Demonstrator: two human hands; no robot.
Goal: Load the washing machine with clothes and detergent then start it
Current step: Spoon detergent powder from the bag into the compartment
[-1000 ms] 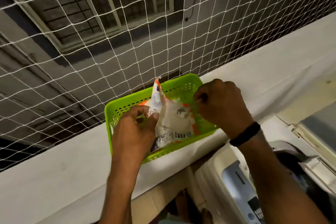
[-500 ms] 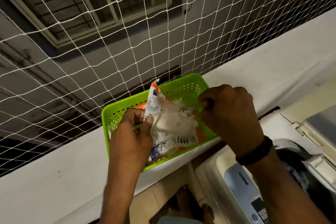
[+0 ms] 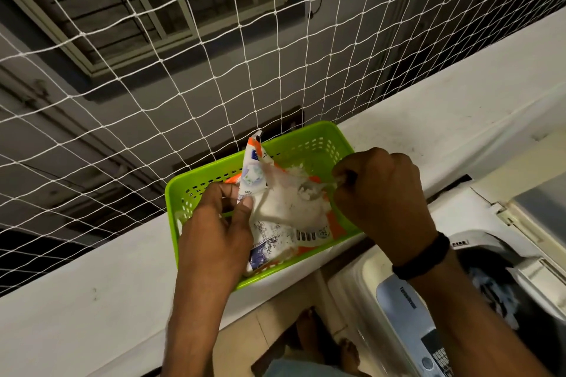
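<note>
My left hand [image 3: 214, 223] pinched the soap packet [image 3: 288, 214] open. My right hand [image 3: 382, 193] gripped something thin dipped inside. The packet sat between my fingers [image 3: 367, 162], over the green basket [image 3: 306, 144]. If I tipped it, powder could spill before reaching the washing machine [image 3: 404, 309].

basket [image 3: 318, 148] on ledge [image 3: 92, 285] | net [image 3: 183, 86] just behind basket | detergent packet [image 3: 284, 211] in basket | left hand [image 3: 214, 232] at packet's left edge, right hand [image 3: 382, 193] at its right | washing machine [image 3: 352, 281] before ledge, lower right | clothes [image 3: 496, 294] in its drum
</note>
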